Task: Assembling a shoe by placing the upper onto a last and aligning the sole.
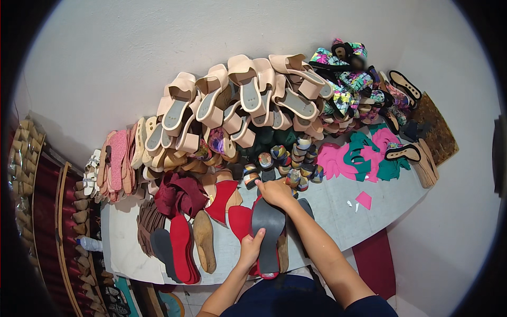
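A sandal with a dark grey sole (268,224) and red edges lies close in front of my body, sole side up. My left hand (251,248) is closed on its near part, with the thumb pressed on the grey face. At the far end, my right hand (275,193) is closed over the edge; its fingertips are partly hidden. Just beyond that hand stands a patterned block heel (250,179). A red piece (240,221) shows beside the sole on the left, and a tan wooden last (283,253) peeks out on its right.
Left of my hands lie red soles (182,248), grey soles (162,251), a wooden shoe last (204,240) and maroon straps (179,195). Beige heeled sandals (248,92) are piled against the wall. Pink and green cut pieces (364,156) spread over the table's right side.
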`<control>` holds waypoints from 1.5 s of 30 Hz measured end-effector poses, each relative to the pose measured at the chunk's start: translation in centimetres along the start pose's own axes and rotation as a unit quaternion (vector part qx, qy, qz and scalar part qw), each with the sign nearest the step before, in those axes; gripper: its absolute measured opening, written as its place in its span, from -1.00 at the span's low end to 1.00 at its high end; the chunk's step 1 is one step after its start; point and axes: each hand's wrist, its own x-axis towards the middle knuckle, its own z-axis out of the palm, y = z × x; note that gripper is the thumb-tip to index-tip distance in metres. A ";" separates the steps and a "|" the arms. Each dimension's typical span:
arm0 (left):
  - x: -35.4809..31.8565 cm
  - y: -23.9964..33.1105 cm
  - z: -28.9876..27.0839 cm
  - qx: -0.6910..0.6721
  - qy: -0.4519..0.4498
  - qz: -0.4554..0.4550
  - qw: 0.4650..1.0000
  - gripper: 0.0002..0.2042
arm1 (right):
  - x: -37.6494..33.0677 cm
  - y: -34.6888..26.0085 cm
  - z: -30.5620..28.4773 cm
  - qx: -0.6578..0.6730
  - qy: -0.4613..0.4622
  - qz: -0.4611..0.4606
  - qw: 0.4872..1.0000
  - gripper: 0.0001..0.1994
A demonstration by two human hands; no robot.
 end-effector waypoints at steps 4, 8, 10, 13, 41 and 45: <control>0.1 0.2 0.2 0.007 0.023 0.007 1.000 -0.70 | 0.8 1.0 -0.9 0.060 -0.029 -0.067 0.995 -0.45; 0.2 0.5 0.5 0.000 0.029 0.025 0.999 -0.71 | 0.9 1.1 -0.9 0.045 -0.040 -0.072 0.996 -0.46; 0.2 0.4 0.4 -0.008 0.023 0.005 1.000 -0.70 | 0.9 1.2 -0.6 0.036 -0.030 -0.053 0.997 -0.45; 0.5 -0.1 -0.1 -0.023 0.019 -0.027 0.999 -0.67 | 0.8 1.2 -0.1 0.025 -0.019 -0.034 0.999 -0.43; 7.3 4.0 -2.0 0.045 -0.050 -0.125 0.990 -0.67 | 2.7 1.1 3.5 0.083 -0.002 -0.028 0.996 -0.46; 7.3 4.1 -2.4 0.019 -0.037 -0.094 0.995 -0.69 | 2.3 0.2 2.4 0.102 0.038 -0.031 0.994 -0.48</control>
